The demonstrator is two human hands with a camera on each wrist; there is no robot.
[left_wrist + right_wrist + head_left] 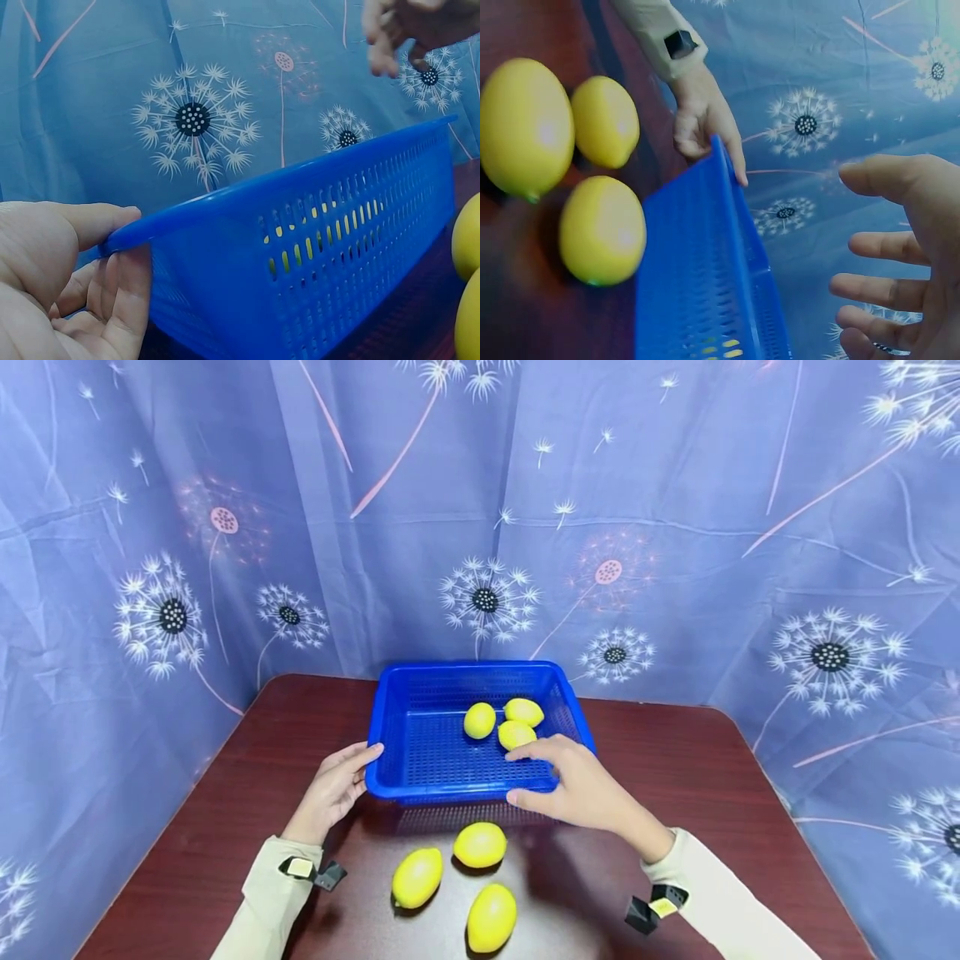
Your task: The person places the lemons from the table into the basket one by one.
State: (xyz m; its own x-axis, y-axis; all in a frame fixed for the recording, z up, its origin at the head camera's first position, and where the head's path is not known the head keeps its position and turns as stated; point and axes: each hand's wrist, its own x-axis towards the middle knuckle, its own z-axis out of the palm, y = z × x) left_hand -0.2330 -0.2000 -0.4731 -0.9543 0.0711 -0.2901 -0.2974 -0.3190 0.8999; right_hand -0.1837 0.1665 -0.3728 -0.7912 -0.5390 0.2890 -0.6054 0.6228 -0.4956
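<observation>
1. I see my left hand (pixel 334 791) at the left near corner of the blue basket (pixel 420 787); its fingers (pixel 124 300) curl under the rim while the thumb lies along the top edge, so it pinches that corner.
2. My right hand (pixel 581 787) hovers over the basket's right near corner with fingers (pixel 874 246) spread and relaxed, holding nothing. The fingertips are just beside the nearest lemon in the basket; I cannot tell whether they touch it.
3. The basket stands on the dark brown table (pixel 697 777), towards its far side, roughly in the middle.
4. Three lemons lie inside the basket, clustered towards its right far part: one to the left (pixel 479 720), one at the back (pixel 524 711) and one in front (pixel 514 734), close against each other.
5. Three more lemons rest on the table just in front of the basket, between my forearms: left (pixel 417 877), middle (pixel 480 845) and nearest (pixel 492 917).
6. A blue curtain (pixel 675 485) printed with dandelions hangs behind and around the table.
</observation>
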